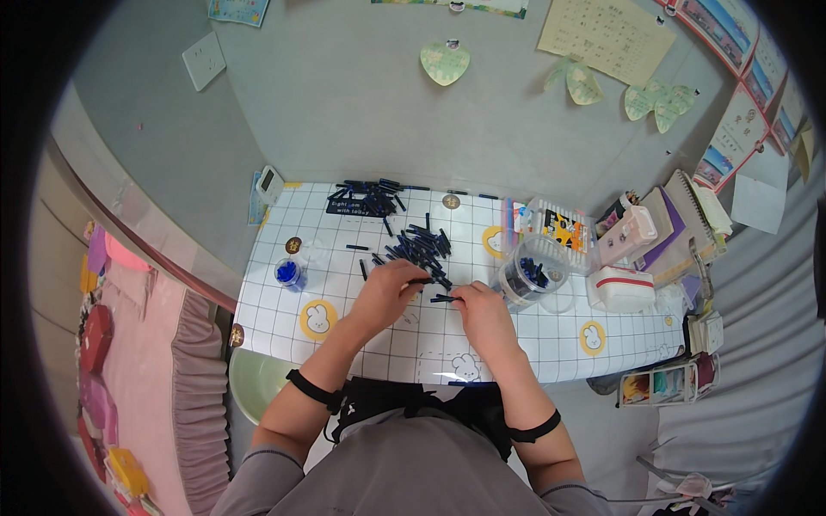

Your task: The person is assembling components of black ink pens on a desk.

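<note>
Hands meet near the middle of the desk [284, 322], a white top with a dark grid and yellow rabbit stickers. My left hand [389, 291] pinches a short dark blue stick [421, 280] between fingertips, and my right hand [482, 311] grips a second dark stick [442, 298] that points toward nine o'clock; the two sticks lie close, one just above the other, but I cannot tell whether their ends touch.

At twelve o'clock from my hands lies a loose pile of dark blue sticks [422, 245], its nearest pieces just beside my fingers. Farther toward twelve, at the desk's back edge by the grey wall, sits a second heap [370, 196]. At two o'clock stands a clear round tub [532, 273] with more dark pieces inside, near my right hand. At nine o'clock a small clear cup with blue contents [287, 273] sits well apart from my left hand.

Open top stretches at seven and five o'clock, down to the near edge that runs just above my lap. The right end is crowded: a white box [621, 289], a pink case [630, 236], a marker box [557, 225] and stacked notebooks [680, 219] reach the edge. The left edge drops to a pale green stool [258, 383].

What the sticks really are is too small to tell, and my palms hide their held ends. The fisheye rim blackens the corners and bends the desk edges.
</note>
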Demonstrator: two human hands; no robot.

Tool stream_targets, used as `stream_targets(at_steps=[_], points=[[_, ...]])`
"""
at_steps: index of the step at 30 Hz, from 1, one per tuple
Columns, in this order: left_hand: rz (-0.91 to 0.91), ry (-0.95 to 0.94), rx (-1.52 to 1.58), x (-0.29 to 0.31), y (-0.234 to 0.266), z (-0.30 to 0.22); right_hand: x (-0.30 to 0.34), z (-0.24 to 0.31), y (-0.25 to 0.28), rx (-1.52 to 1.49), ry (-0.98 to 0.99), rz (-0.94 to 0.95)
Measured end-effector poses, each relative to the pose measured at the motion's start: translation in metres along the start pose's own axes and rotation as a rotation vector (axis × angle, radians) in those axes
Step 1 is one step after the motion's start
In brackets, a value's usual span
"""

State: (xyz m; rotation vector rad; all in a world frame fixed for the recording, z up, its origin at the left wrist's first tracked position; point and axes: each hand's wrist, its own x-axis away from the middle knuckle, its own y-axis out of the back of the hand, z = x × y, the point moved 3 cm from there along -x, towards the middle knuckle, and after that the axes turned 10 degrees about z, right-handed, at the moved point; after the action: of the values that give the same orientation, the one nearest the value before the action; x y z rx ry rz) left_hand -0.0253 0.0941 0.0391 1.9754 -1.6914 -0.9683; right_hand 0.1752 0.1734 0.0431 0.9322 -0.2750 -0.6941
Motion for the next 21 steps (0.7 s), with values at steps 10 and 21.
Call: stream_targets(at_steps=[10, 21], points=[[-0.010, 0.107, 0.248, 0.042, -0.036, -0.016, 0.005, 0.005, -0.002, -0.283, 0.033, 0.064], [-0.148, 0.091, 0.222, 0.054, -0.041, -0.015, 0.009, 0.004, -0.008, -0.459, 0.107, 0.003]])
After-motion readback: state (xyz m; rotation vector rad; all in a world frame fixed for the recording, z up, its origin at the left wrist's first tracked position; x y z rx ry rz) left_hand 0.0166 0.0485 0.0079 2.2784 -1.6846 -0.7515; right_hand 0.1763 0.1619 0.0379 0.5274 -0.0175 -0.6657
